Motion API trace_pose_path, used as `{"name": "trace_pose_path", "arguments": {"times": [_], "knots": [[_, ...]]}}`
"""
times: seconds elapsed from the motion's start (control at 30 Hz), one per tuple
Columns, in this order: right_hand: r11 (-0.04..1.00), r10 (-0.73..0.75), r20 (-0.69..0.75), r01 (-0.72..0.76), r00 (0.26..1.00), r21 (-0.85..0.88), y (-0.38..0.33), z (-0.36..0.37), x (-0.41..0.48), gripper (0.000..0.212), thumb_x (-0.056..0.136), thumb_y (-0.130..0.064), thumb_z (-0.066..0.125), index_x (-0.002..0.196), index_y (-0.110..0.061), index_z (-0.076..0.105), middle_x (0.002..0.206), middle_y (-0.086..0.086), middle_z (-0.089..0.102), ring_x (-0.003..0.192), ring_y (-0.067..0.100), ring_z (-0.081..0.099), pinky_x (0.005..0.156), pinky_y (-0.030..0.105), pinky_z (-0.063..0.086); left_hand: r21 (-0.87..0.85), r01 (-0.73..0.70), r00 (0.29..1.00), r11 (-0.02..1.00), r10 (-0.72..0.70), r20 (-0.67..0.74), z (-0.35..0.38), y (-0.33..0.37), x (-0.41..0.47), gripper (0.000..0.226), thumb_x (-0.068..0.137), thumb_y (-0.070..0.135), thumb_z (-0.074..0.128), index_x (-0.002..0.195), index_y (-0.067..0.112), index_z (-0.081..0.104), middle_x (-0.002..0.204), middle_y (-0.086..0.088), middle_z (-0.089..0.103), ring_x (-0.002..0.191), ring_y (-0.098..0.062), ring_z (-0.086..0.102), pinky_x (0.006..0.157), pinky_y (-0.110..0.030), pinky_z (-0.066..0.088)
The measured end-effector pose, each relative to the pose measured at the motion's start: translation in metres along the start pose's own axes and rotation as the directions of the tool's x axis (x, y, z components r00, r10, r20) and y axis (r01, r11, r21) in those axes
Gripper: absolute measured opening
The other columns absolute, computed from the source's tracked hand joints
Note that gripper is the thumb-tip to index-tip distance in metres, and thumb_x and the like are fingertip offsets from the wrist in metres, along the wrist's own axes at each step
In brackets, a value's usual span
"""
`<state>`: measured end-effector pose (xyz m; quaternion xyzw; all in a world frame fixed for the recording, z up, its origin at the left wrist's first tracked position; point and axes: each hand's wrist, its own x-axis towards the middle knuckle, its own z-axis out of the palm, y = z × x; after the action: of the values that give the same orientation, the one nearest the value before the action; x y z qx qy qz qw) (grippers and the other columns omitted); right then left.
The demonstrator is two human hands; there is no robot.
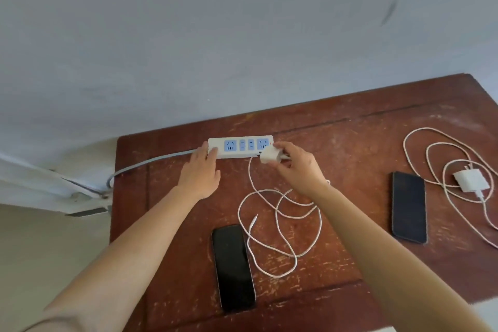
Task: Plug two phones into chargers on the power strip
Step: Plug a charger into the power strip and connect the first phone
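A white power strip [244,147] with blue sockets lies at the table's far edge. My left hand [200,171] rests on its left end, fingers laid flat over it. My right hand [297,164] pinches a white charger block [269,156] just off the strip's right end, close to the rightmost socket. Its white cable [280,224] loops over the table, the free plug end lying near a black phone [233,267] at the front. A second black phone [409,207] lies to the right, beside a second white charger [469,179] with its coiled cable [431,159].
The worn red-brown wooden table [350,143] stands against a pale blue wall. The strip's grey cord [151,160] runs off the table's left edge. To the left, beyond the table, is a pale floor with a white frame.
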<state>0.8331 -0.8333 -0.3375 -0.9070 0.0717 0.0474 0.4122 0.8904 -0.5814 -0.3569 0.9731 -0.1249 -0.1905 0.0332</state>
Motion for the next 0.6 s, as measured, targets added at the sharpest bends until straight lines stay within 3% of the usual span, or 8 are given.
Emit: {"name": "trace_pose_path", "arguments": {"times": [0.13, 0.2, 0.27, 0.33, 0.37, 0.47, 0.53, 0.6], "knots": [[0.994, 0.086, -0.054, -0.082, 0.995, 0.067, -0.011, 0.033, 0.016, 0.049, 0.088, -0.039, 0.073, 0.133, -0.022, 0.062, 0.125, 0.003, 0.07, 0.081, -0.002, 0.064, 0.071, 0.0, 0.043, -0.035, -0.095, 0.99, 0.995, 0.098, 0.103, 0.003, -0.024, 0.032, 0.08, 0.102, 0.041, 0.048, 0.159, 0.018, -0.004, 0.169, -0.004, -0.012, 0.155, -0.027, 0.0, 0.121, -0.054, 0.024], [0.991, 0.097, -0.037, -0.093, 0.995, 0.096, -0.018, 0.045, 0.022, 0.052, 0.087, -0.042, 0.073, 0.135, -0.024, 0.062, 0.126, 0.0, 0.069, 0.083, -0.007, 0.063, 0.076, 0.003, 0.046, -0.071, -0.125, 0.988, 0.99, 0.13, 0.079, 0.007, -0.032, 0.032, 0.075, 0.102, 0.044, 0.047, 0.16, 0.021, 0.005, 0.17, -0.003, -0.003, 0.153, -0.029, 0.014, 0.117, -0.053, 0.03], [0.991, 0.09, -0.007, -0.089, 0.996, 0.099, -0.024, 0.055, 0.026, 0.053, 0.087, -0.043, 0.073, 0.136, -0.024, 0.062, 0.128, 0.0, 0.068, 0.094, 0.001, 0.066, 0.088, 0.015, 0.052, -0.069, -0.136, 0.989, 0.988, 0.132, -0.063, 0.015, -0.04, 0.022, 0.064, 0.101, 0.045, 0.049, 0.156, 0.02, 0.028, 0.165, -0.007, 0.023, 0.139, -0.033, 0.04, 0.106, -0.054, 0.041], [0.995, 0.068, 0.023, -0.069, 0.997, 0.073, -0.027, 0.065, 0.029, 0.052, 0.088, -0.038, 0.074, 0.136, -0.023, 0.062, 0.13, 0.001, 0.068, 0.099, 0.002, 0.064, 0.087, 0.009, 0.05, -0.104, -0.174, 0.962, 0.979, 0.147, -0.23, 0.026, -0.049, 0.011, 0.052, 0.097, 0.038, 0.059, 0.144, 0.015, 0.049, 0.147, -0.011, 0.047, 0.117, -0.035, 0.058, 0.091, -0.054, 0.05], [0.997, 0.05, 0.041, -0.052, 0.998, 0.06, -0.029, 0.07, 0.03, 0.052, 0.088, -0.037, 0.075, 0.136, -0.022, 0.062, 0.131, 0.001, 0.068, 0.099, 0.002, 0.063, 0.085, 0.005, 0.049, -0.142, -0.189, 0.946, 0.972, 0.142, -0.29, 0.032, -0.054, 0.007, 0.048, 0.095, 0.034, 0.064, 0.137, 0.013, 0.057, 0.139, -0.013, 0.055, 0.11, -0.035, 0.062, 0.085, -0.054, 0.052], [0.999, 0.005, 0.059, -0.008, 0.998, 0.043, -0.032, 0.079, 0.033, 0.05, 0.086, -0.038, 0.076, 0.132, -0.021, 0.064, 0.131, 0.003, 0.068, 0.097, -0.003, 0.066, 0.086, 0.012, 0.056, -0.235, -0.211, 0.923, 0.949, 0.114, -0.369, 0.045, -0.063, 0.005, 0.042, 0.09, 0.027, 0.073, 0.128, 0.01, 0.065, 0.129, -0.015, 0.062, 0.097, -0.035, 0.065, 0.076, -0.05, 0.054], [1.0, -0.007, 0.023, 0.006, 1.0, 0.023, -0.032, 0.081, 0.038, 0.046, 0.086, -0.037, 0.077, 0.127, -0.021, 0.065, 0.128, 0.002, 0.069, 0.089, -0.019, 0.063, 0.076, -0.001, 0.049, -0.242, -0.246, 0.9, 0.939, 0.128, -0.417, 0.052, -0.066, 0.009, 0.041, 0.09, 0.027, 0.073, 0.127, 0.01, 0.066, 0.128, -0.014, 0.064, 0.089, -0.034, 0.064, 0.073, -0.047, 0.053], [1.0, -0.001, -0.008, 0.001, 1.0, -0.012, -0.033, 0.082, 0.043, 0.041, 0.085, -0.033, 0.079, 0.123, -0.022, 0.067, 0.124, 0.001, 0.07, 0.082, -0.023, 0.06, 0.07, -0.005, 0.044, -0.212, -0.285, 0.861, 0.935, 0.153, -0.484, 0.063, -0.069, 0.012, 0.041, 0.091, 0.028, 0.072, 0.128, 0.012, 0.065, 0.128, -0.014, 0.064, 0.087, -0.033, 0.062, 0.072, -0.045, 0.051]]}}
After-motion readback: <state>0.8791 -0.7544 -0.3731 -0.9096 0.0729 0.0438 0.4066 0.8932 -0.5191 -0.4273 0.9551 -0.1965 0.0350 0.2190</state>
